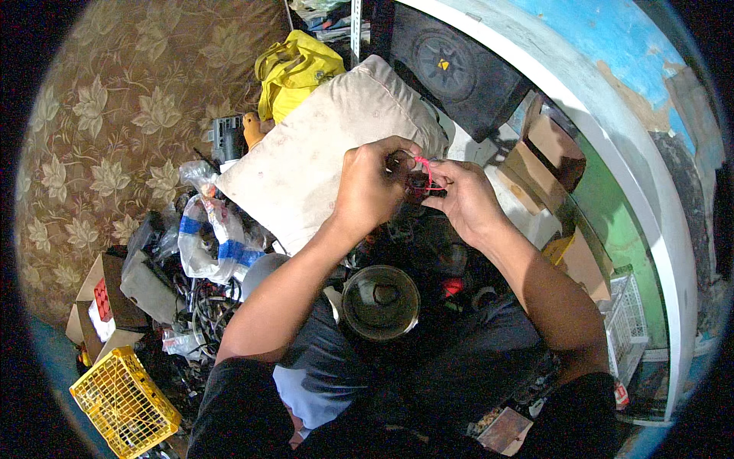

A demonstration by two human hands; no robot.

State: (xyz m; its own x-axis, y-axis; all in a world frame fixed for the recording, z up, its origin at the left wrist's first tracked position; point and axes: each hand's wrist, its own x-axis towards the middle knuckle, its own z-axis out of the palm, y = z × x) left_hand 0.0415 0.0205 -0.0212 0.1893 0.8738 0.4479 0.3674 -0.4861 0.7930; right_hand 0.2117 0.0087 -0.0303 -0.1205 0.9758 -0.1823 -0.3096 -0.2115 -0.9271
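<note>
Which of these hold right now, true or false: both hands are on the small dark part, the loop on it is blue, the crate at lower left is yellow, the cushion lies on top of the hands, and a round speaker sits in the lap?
1. Both the left hand and the right hand hold the small dark part. True.
2. The loop on it is blue. False: it is pink.
3. The plastic crate at lower left is yellow. True.
4. The cushion lies on top of the hands. False: it lies beyond and below them.
5. A round speaker sits below the hands, at the lap. True.
</note>
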